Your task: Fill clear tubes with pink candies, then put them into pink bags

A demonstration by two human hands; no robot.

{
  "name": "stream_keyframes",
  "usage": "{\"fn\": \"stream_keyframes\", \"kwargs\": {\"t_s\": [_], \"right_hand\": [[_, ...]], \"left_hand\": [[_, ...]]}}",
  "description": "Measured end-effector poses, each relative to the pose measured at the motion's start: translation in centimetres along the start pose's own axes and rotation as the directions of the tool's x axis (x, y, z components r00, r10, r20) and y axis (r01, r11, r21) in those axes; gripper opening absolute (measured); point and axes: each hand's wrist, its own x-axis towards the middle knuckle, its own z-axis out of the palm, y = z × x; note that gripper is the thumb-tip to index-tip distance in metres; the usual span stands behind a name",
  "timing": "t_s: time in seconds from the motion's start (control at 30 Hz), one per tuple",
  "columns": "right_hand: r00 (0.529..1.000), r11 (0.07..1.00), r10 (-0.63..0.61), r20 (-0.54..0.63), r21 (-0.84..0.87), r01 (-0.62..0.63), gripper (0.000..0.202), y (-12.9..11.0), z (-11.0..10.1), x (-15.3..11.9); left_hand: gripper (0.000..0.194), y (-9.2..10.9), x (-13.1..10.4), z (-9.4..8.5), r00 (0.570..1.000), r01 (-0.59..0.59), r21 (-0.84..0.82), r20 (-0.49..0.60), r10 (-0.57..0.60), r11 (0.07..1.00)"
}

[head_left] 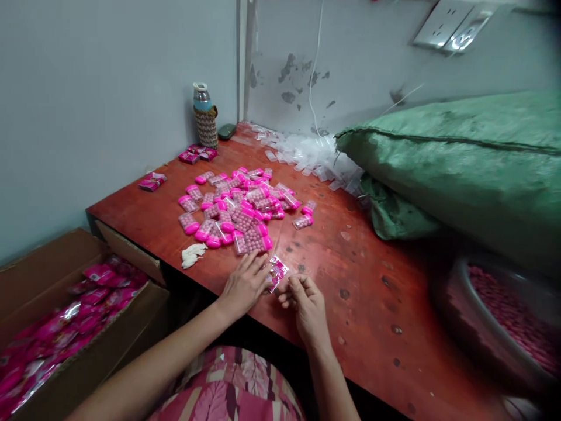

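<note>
A shiny pink printed packet lies at the front edge of the red table between my two hands. My left hand is stretched out flat beside it, thumb side at the packet and fingertips close to the nearest clear containers. Just right of the packet, my right hand has its thumb and fingers pinched together; what they hold, if anything, cannot be made out. Beyond my hands spreads a pile of small clear containers with pink caps, filled with pink beads or balls.
An open carton of pink packets stands lower left. Clear empty cases lie at the back, beside a green sack. A basin of pink pieces is at right. A white crumpled scrap and a flask are on the table.
</note>
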Motion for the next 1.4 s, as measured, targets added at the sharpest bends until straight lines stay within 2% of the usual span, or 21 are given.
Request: {"fn": "stream_keyframes", "kwargs": {"t_s": [0.1, 0.23, 0.33, 0.43, 0.5, 0.6, 0.7, 0.8, 0.87, 0.9, 1.03, 1.1, 1.17, 1.2, 1.27, 1.33, 1.4], "right_hand": [[1.000, 1.000, 0.011, -0.023, -0.028, -0.012, 0.019, 0.1, -0.4, -0.1], [0.999, 0.997, -0.006, -0.041, -0.074, 0.003, 0.020, 0.4, -0.8, 0.3], [0.985, 0.984, -0.109, -0.130, -0.154, 0.089, 0.018, 0.5, -0.6, 0.9], [0.978, 0.982, -0.145, -0.150, -0.146, 0.123, 0.030, 0.4, 0.1, 1.6], [0.989, 0.992, -0.105, -0.100, -0.079, 0.097, 0.033, 0.1, 0.5, 1.9], [0.996, 0.997, -0.076, -0.047, -0.032, 0.074, 0.033, -0.8, 0.9, 2.3], [0.997, 0.996, -0.016, 0.074, -0.087, 0.023, 0.033, -1.5, 1.1, 2.9], [0.981, 0.983, 0.041, 0.188, -0.182, -0.007, 0.032, -1.9, 1.6, 3.7], [0.977, 0.971, 0.041, 0.208, -0.238, 0.010, 0.032, -2.0, 2.3, 4.1], [0.976, 0.966, 0.039, 0.215, -0.260, 0.018, 0.032, -2.1, 2.7, 4.2], [0.961, 0.949, 0.079, 0.265, -0.317, 0.010, 0.031, -1.9, 4.1, 3.9], [0.966, 0.921, 0.091, 0.242, -0.389, 0.011, 0.031, -1.6, 4.1, 3.6], [0.986, 0.816, 0.050, 0.160, -0.576, 0.052, 0.032, -1.5, 3.5, 3.6], [0.994, 0.708, 0.004, 0.112, -0.703, 0.076, 0.032, -1.5, 3.0, 3.7], [0.990, 0.396, -0.125, 0.062, -0.912, 0.107, 0.033, -1.8, 2.3, 3.9], [0.969, 0.122, -0.237, 0.069, -0.987, 0.100, 0.036, -2.4, 2.2, 4.3], [0.951, -0.012, -0.302, 0.071, -0.997, 0.071, 0.043, -3.0, 3.3, 4.7]], "left_hand": [[0.029, -1.0, 0.2, 1.6, 0.996, -0.086, 0.206, -0.002, 0.089, 0.975], [0.022, -1.7, -0.3, 1.9, 0.978, -0.172, 0.413, -0.036, 0.205, 0.894], [0.024, -1.6, -0.5, 1.8, 0.963, -0.208, 0.444, -0.061, 0.261, 0.871], [0.028, -0.7, -0.6, 1.6, 0.964, -0.208, 0.333, -0.089, 0.251, 0.920], [0.030, 0.1, -0.6, 1.2, 0.977, -0.164, 0.180, -0.104, 0.185, 0.970], [0.039, 1.1, -0.5, 0.2, 0.991, 0.062, -0.155, -0.104, -0.078, 0.986], [0.033, 1.4, -0.4, -1.0, 0.942, 0.324, -0.458, 0.072, -0.329, 0.828], [0.026, 0.9, -0.8, -1.8, 0.848, 0.516, -0.615, 0.268, -0.457, 0.597], [0.025, 0.6, -1.2, -2.1, 0.801, 0.563, -0.674, 0.304, -0.515, 0.478], [0.025, 0.4, -1.5, -2.3, 0.793, 0.562, -0.694, 0.298, -0.531, 0.450], [0.026, 0.0, -2.3, -2.9, 0.793, 0.540, -0.710, 0.248, -0.557, 0.453], [0.026, -0.3, -2.5, -3.4, 0.780, 0.535, -0.710, 0.208, -0.590, 0.457], [0.025, -0.7, -2.6, -3.8, 0.756, 0.523, -0.726, 0.153, -0.636, 0.447], [0.024, -0.9, -2.6, -4.0, 0.742, 0.516, -0.739, 0.133, -0.657, 0.434], [0.022, -1.1, -2.6, -4.4, 0.718, 0.508, -0.766, 0.124, -0.685, 0.394], [0.021, -1.3, -2.6, -4.5, 0.701, 0.508, -0.790, 0.147, -0.698, 0.343], [0.020, -1.3, -2.7, -4.6, 0.682, 0.504, -0.815, 0.174, -0.710, 0.285]]}}
